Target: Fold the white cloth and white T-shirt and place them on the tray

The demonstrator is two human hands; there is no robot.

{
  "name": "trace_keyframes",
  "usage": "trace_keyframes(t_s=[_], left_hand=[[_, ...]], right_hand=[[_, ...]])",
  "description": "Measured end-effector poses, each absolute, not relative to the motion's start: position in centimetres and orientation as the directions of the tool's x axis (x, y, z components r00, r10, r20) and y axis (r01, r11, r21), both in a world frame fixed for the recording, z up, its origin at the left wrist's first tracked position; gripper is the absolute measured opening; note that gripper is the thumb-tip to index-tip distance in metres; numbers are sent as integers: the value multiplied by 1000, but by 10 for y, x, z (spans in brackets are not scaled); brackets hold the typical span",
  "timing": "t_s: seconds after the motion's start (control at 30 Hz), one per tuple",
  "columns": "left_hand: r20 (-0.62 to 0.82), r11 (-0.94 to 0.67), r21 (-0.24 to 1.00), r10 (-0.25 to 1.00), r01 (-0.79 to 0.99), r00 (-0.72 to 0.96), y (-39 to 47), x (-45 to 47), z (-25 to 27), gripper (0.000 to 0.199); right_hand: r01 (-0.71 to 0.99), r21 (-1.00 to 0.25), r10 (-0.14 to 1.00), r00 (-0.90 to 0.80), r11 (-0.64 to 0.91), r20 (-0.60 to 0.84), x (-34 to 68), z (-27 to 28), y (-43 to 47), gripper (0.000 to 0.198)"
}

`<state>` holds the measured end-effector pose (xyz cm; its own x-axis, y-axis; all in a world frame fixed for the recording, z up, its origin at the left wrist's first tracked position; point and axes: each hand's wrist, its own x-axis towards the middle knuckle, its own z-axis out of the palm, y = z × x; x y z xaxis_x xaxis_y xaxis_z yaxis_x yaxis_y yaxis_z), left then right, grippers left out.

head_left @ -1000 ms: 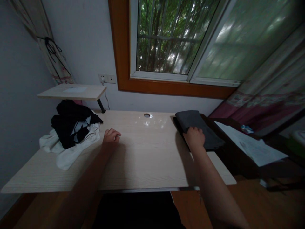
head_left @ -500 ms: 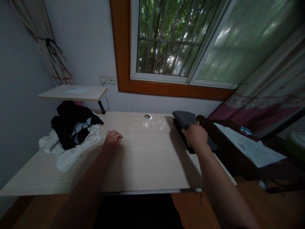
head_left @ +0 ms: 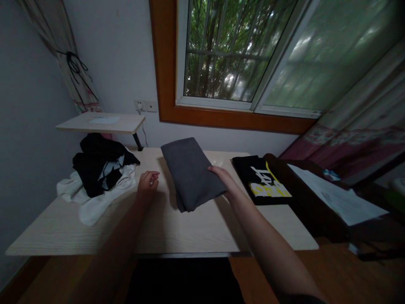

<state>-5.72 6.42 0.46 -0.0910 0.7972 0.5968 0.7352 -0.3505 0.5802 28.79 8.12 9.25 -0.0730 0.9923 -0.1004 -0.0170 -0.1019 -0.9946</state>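
Note:
My right hand [head_left: 225, 180] grips the right edge of a folded grey garment [head_left: 191, 173], thumb on top and the other fingers hidden beneath. The garment is held tilted above the middle of the desk. Further right, a folded black garment [head_left: 243, 169] with white and yellow lettering lies flat on the desk. My left hand [head_left: 148, 184] is over the desk, left of the grey garment and apart from it, its fingers curled in with nothing seen in them. Beside it on the left lies a crumpled heap of a black garment [head_left: 91, 164] and a white garment [head_left: 91, 211].
The pale wooden desk [head_left: 152, 240] stands against the wall under a window [head_left: 234, 55]. A raised shelf [head_left: 126, 123] with a paper on it overhangs the clothes heap at the back left. To the right, a white sheet [head_left: 335, 194] lies on a dark surface beyond the desk.
My right hand has lifted the grey garment off the black one and carried it left to the middle of the desk. The black garment's print now shows. My left hand has hardly moved.

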Motion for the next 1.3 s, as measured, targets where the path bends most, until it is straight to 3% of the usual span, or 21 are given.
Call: trace_keyframes(t_s=[0.07, 0.17, 0.27, 0.37, 0.5, 0.63, 1.0, 1.13, 1.3], left_hand=[[561, -301, 683, 799, 666, -215, 66, -60, 2, 34], [503, -260, 785, 798, 563, -333, 67, -62, 0, 38], [481, -254, 796, 816, 549, -320, 66, -61, 2, 32], [459, -250, 750, 863, 612, -210, 64, -58, 5, 21], [401, -290, 648, 916, 704, 8, 61, -50, 7, 18], [424, -386, 623, 898, 681, 121, 59, -44, 6, 30], [382, -275, 833, 914, 481, -137, 58, -47, 6, 44], [405, -295, 863, 889, 410, -212, 58, -51, 4, 45], [456, -346, 826, 874, 445, -167, 52, -46, 7, 45]], right_hand=[[76, -994, 993, -83, -73, -80, 274, 66, 80, 32], [354, -930, 995, -40, 103, 95, 270, 35, 78, 34], [543, -792, 955, -74, 279, 286, 279, 22, 74, 34], [629, -635, 877, -171, 448, 450, 289, 22, 66, 32], [653, -480, 796, -351, 586, 494, 292, 23, 50, 31], [682, -442, 789, -343, 582, 509, 284, 20, 36, 34], [531, -500, 727, -448, 684, 520, 247, 14, 40, 33], [574, -417, 703, -484, 704, 521, 237, 22, 38, 30], [660, -308, 698, -472, 685, 538, 220, 39, 15, 37]])
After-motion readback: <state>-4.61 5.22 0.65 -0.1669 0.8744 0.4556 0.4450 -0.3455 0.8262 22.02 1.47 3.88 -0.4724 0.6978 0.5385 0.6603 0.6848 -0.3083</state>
